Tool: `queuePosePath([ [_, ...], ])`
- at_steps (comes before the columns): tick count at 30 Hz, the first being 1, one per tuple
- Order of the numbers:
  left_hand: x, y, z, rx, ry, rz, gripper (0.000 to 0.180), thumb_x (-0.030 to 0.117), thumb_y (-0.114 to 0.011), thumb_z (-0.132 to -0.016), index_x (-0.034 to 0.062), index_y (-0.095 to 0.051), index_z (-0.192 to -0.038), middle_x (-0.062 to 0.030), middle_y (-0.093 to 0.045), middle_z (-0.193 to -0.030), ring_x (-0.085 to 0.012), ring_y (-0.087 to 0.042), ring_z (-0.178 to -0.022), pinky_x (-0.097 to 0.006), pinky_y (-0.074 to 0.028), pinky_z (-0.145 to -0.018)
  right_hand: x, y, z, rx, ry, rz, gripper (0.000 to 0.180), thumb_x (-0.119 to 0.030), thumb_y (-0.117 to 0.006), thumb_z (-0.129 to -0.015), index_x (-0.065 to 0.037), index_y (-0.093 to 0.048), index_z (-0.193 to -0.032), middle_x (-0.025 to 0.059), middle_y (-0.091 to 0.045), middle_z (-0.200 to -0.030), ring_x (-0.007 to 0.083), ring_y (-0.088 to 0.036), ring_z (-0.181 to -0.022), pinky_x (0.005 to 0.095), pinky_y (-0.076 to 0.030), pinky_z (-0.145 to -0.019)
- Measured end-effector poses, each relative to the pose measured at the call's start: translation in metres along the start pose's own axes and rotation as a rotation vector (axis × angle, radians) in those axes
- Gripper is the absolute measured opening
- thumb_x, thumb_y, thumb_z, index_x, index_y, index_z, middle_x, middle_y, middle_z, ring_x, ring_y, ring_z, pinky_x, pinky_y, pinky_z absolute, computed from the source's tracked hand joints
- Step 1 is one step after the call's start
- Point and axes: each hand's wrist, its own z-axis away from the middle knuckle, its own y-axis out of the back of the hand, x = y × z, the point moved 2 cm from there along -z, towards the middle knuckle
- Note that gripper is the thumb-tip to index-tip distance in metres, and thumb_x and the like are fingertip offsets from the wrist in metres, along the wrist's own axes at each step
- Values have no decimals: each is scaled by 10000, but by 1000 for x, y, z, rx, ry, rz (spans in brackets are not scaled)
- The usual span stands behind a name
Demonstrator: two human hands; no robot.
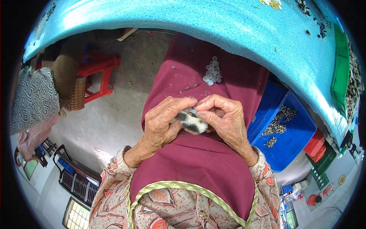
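Note:
Between my two hands, above my lap, is a small furry plush piece (pixel 193 125) in white, black and tan. My left hand (pixel 162 119) is closed around its left side. The fingers and thumb of my right hand (pixel 227 119) pinch its right edge. A small pale bit shows at its top, between my fingertips, too covered to name. Just beyond my hands, a small heap of translucent white plastic discs (pixel 212 72) lies on the maroon apron (pixel 190 152) spread over my lap.
A curved light-blue tabletop (pixel 190 19) runs across the far side, with small dark and yellowish parts on it. At right stand a blue bin (pixel 299 126) with similar plush pieces and a green tray (pixel 340 72). A red stool (pixel 101 72) and a seated person's patterned clothing (pixel 36 97) are at left.

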Motion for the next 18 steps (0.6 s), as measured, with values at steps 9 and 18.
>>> queuePosePath([
  [9, -5, 1, 1, 9, 168, 45, 283, 89, -744, -700, -12, -682, -957, -92, -666, -791, -174, -628, -722, -282, -481, -655, 17, 0, -15, -18, -77, -12, 84, -11, -641, -858, 41, -592, -902, 57, -639, -769, 72, -610, -674, 202, -511, -557],
  [18, -11, 2, 5, -14, 186, 7, 249, 77, -733, -670, 16, -692, -908, -83, -638, -703, -184, -613, -604, -291, -468, -551, 10, -2, -11, -146, 35, 52, 267, 13, -755, -745, 33, -544, -907, 92, -656, -845, 114, -648, -776, 235, -553, -677],
])
